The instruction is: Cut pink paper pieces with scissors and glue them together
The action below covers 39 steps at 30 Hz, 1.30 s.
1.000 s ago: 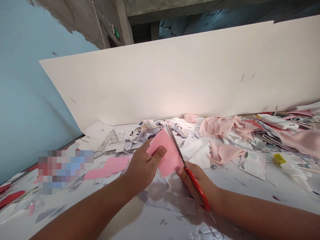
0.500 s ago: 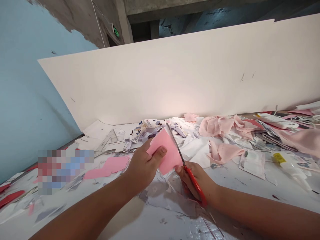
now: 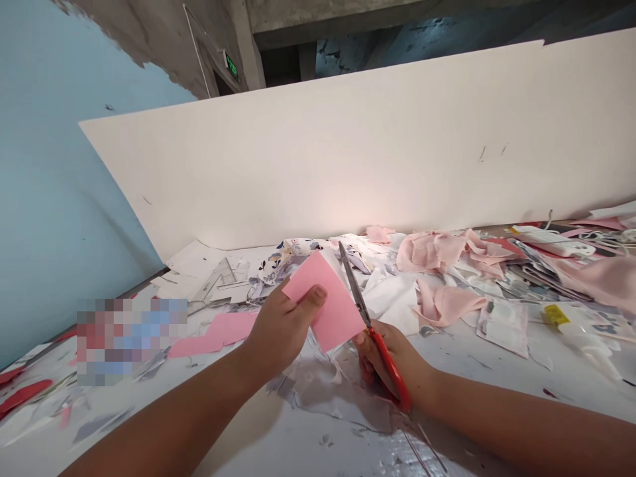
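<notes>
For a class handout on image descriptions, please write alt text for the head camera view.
A person's left hand holds a pink sheet while the right hand holds red-handled scissors with the blades at its edge. Behind them, pink fabric scraps and floral fabric lie on a cluttered white table before a white board.

My right hand has room to slide right along the white tabletop, in front of the fabric scraps, as far as the white bottle. Straight ahead, those heaped scraps stand between me and the tall white board. The pink sheet and scissors fill the gap between my hands, and loose pink pieces lie just beside my left hand.
</notes>
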{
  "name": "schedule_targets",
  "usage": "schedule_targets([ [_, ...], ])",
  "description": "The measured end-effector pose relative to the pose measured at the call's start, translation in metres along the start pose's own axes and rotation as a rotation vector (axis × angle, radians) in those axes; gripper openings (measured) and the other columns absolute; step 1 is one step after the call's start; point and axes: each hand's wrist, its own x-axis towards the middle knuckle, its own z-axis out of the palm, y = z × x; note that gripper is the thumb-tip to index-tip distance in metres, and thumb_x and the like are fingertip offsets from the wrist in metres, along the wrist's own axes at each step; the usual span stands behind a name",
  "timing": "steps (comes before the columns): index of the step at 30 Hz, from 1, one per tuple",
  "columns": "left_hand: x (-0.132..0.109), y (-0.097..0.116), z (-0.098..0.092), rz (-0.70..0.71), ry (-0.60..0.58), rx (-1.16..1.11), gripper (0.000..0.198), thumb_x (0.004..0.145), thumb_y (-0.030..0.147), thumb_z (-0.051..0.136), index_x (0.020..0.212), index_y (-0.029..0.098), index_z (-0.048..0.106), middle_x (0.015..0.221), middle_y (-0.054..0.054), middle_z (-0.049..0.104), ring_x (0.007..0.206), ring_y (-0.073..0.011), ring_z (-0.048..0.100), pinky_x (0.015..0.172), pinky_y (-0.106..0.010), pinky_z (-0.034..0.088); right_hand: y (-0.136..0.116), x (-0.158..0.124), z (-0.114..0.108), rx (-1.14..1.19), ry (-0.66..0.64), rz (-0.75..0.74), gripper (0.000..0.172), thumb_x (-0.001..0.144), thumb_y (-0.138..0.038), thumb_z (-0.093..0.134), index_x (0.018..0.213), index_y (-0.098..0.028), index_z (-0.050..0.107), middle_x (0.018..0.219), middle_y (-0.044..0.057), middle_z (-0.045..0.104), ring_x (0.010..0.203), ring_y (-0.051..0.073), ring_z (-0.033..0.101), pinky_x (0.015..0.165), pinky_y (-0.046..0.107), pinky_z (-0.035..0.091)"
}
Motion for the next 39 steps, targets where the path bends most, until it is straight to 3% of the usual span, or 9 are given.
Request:
schedule_targets([
  [6,0.003,-0.002,-0.003,0.004,-0.02,-0.035,0.035,0.074,0.048,0.045,0.058,0.018,0.041,0.056,0.002,0.038,0.053,-0.0098,0.036,0.049,-0.023,0.032,0.006,0.0,-0.004,0.006,0.096,-0.175,0.043,0.077,-0.057,0.038,0.056,-0.019,0.038,0.044,-0.003,0.044,0.042,0.009,0.043,0.042,0.022,0.036],
  [10,0.003,0.005,-0.009,-0.045,0.037,-0.02,0.038,0.071,0.049,0.048,0.053,0.019,0.034,0.052,0.003,0.028,0.049,-0.0087,0.03,0.045,-0.023,0.029,-0.009,0.003,-0.017,-0.099,0.218,-0.287,0.041,0.081,-0.051,0.032,0.057,-0.019,0.041,0.048,-0.002,0.046,0.047,0.011,0.047,0.049,0.024,0.039],
  [14,0.005,0.015,-0.018,-0.122,0.055,0.068,0.035,0.07,0.046,0.049,0.051,0.019,0.038,0.048,0.004,0.028,0.045,-0.0085,0.029,0.043,-0.023,0.028,-0.028,0.015,-0.04,-0.393,0.342,-0.179,0.03,0.078,-0.044,0.039,0.061,-0.019,0.043,0.051,-0.002,0.051,0.048,0.011,0.047,0.048,0.022,0.037],
  [17,0.011,0.013,-0.024,-0.106,0.016,0.135,0.026,0.069,0.046,0.05,0.071,0.021,0.055,0.059,0.001,0.047,0.054,-0.0124,0.043,0.048,-0.024,0.034,-0.031,0.029,-0.058,-0.706,0.301,-0.098,0.024,0.073,-0.041,0.044,0.061,-0.02,0.039,0.055,-0.003,0.049,0.047,0.01,0.044,0.044,0.022,0.033],
  [21,0.018,0.002,-0.031,-0.126,-0.234,0.23,0.03,0.07,0.043,0.049,0.091,0.023,0.056,0.072,0.0,0.056,0.059,-0.0148,0.05,0.049,-0.024,0.034,-0.022,0.04,-0.075,-1.064,0.232,0.034,0.02,0.067,-0.035,0.048,0.058,-0.021,0.039,0.057,0.0,0.053,0.046,0.013,0.045,0.041,0.024,0.029],
  [24,0.022,-0.004,-0.031,-0.151,-0.437,0.172,0.023,0.068,0.036,0.052,0.084,0.021,0.055,0.071,-0.001,0.058,0.061,-0.0159,0.054,0.05,-0.024,0.037,-0.013,0.042,-0.082,-1.088,0.186,0.072,0.015,0.062,-0.028,0.052,0.056,-0.02,0.04,0.054,0.001,0.054,0.043,0.013,0.046,0.039,0.024,0.029],
  [28,0.024,-0.008,-0.028,-0.155,-0.541,0.054,0.02,0.065,0.029,0.056,0.082,0.02,0.05,0.077,-0.002,0.061,0.07,-0.018,0.059,0.057,-0.027,0.042,-0.009,0.043,-0.085,-1.129,0.206,0.024,0.016,0.067,-0.03,0.05,0.057,-0.02,0.042,0.061,0.003,0.057,0.048,0.015,0.05,0.04,0.025,0.03],
  [35,0.028,-0.028,-0.023,-0.114,-0.422,0.301,0.016,0.07,0.035,0.048,0.074,0.021,0.05,0.065,0.001,0.051,0.053,-0.0118,0.046,0.044,-0.021,0.029,-0.02,0.035,-0.079,-1.257,0.373,-0.15,0.023,0.074,-0.037,0.044,0.075,-0.017,0.055,0.079,0.011,0.06,0.071,0.026,0.055,0.05,0.031,0.034],
  [39,0.027,-0.037,-0.014,-0.084,-0.414,0.304,0.011,0.07,0.03,0.043,0.067,0.02,0.047,0.058,0.003,0.041,0.048,-0.0091,0.035,0.043,-0.021,0.024,-0.023,0.02,-0.061,-0.81,0.217,-0.357,0.03,0.078,-0.037,0.044,0.101,-0.019,0.05,0.093,0.007,0.058,0.078,0.019,0.055,0.063,0.03,0.042],
])
